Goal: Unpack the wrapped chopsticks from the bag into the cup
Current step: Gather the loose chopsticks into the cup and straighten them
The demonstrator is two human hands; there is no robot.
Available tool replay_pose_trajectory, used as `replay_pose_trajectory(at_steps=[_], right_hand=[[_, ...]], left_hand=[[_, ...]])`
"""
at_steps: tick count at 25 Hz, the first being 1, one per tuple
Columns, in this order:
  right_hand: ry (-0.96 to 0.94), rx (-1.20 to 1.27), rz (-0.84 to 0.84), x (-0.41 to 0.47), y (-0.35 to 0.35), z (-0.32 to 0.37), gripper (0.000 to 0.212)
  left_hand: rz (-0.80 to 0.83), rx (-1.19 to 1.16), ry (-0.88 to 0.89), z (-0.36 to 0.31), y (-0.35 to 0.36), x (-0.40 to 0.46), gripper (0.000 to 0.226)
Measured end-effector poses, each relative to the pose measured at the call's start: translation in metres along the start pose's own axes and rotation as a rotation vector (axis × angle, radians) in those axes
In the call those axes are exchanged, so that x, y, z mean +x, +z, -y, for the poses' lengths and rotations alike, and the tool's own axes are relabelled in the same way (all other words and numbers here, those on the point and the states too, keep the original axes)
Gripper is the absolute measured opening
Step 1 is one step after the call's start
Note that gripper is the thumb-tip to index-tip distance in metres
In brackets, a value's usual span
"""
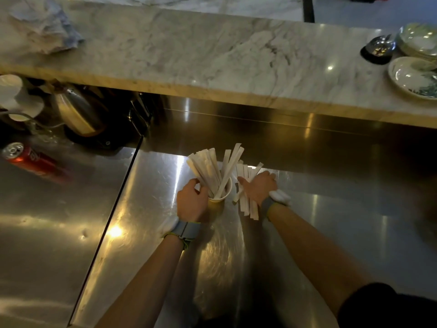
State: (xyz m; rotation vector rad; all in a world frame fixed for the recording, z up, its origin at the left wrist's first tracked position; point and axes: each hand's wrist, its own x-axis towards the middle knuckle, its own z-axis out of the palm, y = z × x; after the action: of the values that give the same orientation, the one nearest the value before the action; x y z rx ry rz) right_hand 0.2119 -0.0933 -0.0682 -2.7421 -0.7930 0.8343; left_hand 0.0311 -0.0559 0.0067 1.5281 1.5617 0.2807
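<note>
Steel counter (pixel 146 209) carries the cup (pixel 218 200), partly filled with wrapped chopsticks (pixel 208 169); the left hand (pixel 191 202) wraps its side, the right hand (pixel 257 188) beside it clamps a loose bundle (pixel 247 204), which I judge goes in next, ends gathered; no bag visible.

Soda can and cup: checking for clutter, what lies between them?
Head view: bare steel counter and a dark seam, from can to cup.
</note>
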Motion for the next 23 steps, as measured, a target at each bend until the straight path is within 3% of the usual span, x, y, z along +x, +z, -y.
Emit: replay_pose_trajectory(at_steps=[2,8,12,17,23], right_hand=[[-0.021,-0.047,0.033,0.003,0.004,0.013,0.08],[-0.115,-0.072,0.076,0.003,0.013,0.028,0.026],[-0.125,-0.209,0.059,-0.006,0.016,0.028,0.035],[0.007,0.129,-0.059,-0.01,0.008,0.018,0.043],[-0.103,0.935,-0.151,-0.027,-0.043,0.008,0.023]], left_hand=[[0.004,0.01,-0.001,0.0,-0.002,0.001,0.034],[0.003,0.043,0.003,0.0,-0.004,0.005,0.033],[0.006,0.061,0.021,0.0,-0.004,0.005,0.034],[-0.003,0.068,0.019,0.0,-0.004,0.003,0.035],[-0.035,0.119,0.014,-0.004,-0.002,0.002,0.034]])
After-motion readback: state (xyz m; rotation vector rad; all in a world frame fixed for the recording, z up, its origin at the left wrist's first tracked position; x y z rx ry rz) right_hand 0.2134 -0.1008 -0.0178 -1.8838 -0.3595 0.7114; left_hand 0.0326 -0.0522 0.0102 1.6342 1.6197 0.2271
